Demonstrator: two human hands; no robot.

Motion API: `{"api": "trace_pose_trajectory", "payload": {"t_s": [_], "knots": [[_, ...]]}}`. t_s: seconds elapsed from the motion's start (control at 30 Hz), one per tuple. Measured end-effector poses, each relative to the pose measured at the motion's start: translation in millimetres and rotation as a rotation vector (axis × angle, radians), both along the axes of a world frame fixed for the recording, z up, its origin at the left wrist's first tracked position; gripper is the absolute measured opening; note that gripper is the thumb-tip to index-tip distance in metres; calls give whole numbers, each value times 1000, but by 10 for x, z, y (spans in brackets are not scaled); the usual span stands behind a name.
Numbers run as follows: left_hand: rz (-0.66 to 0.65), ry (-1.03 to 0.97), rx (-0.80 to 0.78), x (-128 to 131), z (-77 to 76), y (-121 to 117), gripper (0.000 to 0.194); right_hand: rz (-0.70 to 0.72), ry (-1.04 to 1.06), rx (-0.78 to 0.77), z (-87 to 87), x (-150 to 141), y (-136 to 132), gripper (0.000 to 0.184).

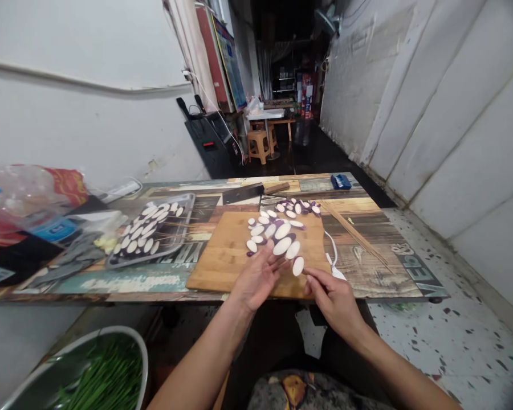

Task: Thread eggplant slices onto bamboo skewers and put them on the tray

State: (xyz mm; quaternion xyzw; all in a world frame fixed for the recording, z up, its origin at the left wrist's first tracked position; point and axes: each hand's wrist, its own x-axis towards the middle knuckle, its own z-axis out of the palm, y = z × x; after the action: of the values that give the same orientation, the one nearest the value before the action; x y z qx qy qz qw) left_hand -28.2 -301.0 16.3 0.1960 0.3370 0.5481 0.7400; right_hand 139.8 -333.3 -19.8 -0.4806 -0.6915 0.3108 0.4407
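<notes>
Several white, purple-skinned eggplant slices [277, 233] lie on a wooden cutting board [226, 256] at the table's near edge. My left hand [256, 276] rests flat on the board with fingers stretched toward the slices, touching the nearest ones. My right hand [333, 296] sits at the board's near right corner, fingers curled in a pinch just below one slice [298, 265]; whether it holds anything I cannot make out.
A metal tray [183, 219] of skewered slices stands left of the board. A cleaver [243, 193] lies behind it, bamboo skewers [354, 230] to the right, a blue box [341, 181] at the far edge. Plastic bags [25, 199] crowd the left. A bowl of greens [98, 370] sits below.
</notes>
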Motion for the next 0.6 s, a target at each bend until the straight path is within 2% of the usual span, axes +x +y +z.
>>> {"api": "trace_pose_trajectory", "payload": {"t_s": [0.13,0.4,0.6], "knots": [[-22,24,4,167,-5,-55,29,2,10,-14,-9,-51,3,26],[-32,104,1,429,-186,-228,24,-37,46,1,-7,-70,31,25],[-25,63,-32,433,-118,-194,29,-50,55,36,-39,-83,25,26]]}}
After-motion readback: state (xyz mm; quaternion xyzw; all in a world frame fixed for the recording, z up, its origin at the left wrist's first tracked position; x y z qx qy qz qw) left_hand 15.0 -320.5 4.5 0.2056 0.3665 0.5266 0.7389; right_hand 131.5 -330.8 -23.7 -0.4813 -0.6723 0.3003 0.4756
